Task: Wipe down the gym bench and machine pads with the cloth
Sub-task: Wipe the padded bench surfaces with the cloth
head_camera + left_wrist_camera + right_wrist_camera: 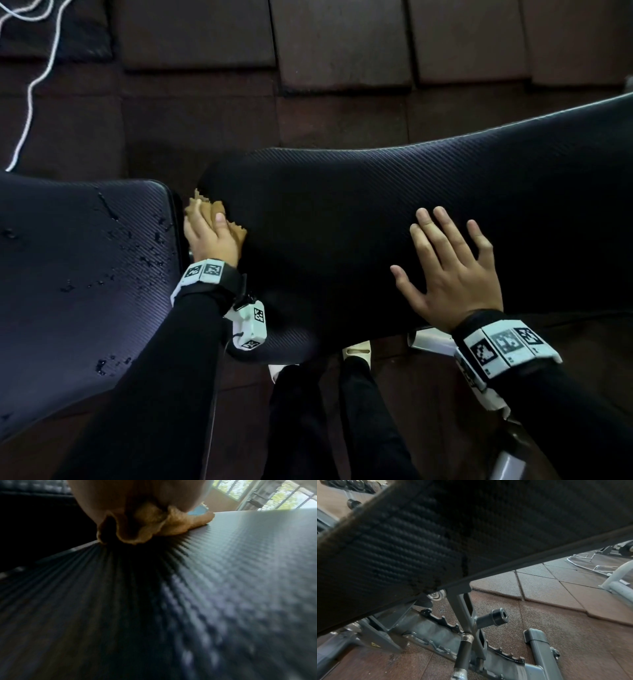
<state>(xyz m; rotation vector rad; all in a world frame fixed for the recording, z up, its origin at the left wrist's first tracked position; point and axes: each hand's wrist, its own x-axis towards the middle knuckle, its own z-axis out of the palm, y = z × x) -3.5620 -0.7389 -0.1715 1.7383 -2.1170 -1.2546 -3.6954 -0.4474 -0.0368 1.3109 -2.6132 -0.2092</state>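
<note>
Currently left hand (pixel 210 236) bunches tan cloth (pixel 219 214) at left end of long back pad (pixel 376 212), fingers curled around cloth, pressing it onto pad. Pad long axis runs left-to-right, rising rightward; unwiped length lies right of cloth. Right hand (pixel 452 270) flat on pad mid-span, fingers spread, empty, bracing. Seat pad (pixel 85 260) just left of cloth, across gap, water droplets on it. Likely next stroke: rightward along pad, toward right hand.

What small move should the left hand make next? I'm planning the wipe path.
Probably slide the cloth left onto the seat pad: droplets sit there, and the left hand holds the cloth at the back pad's end beside it.
</note>
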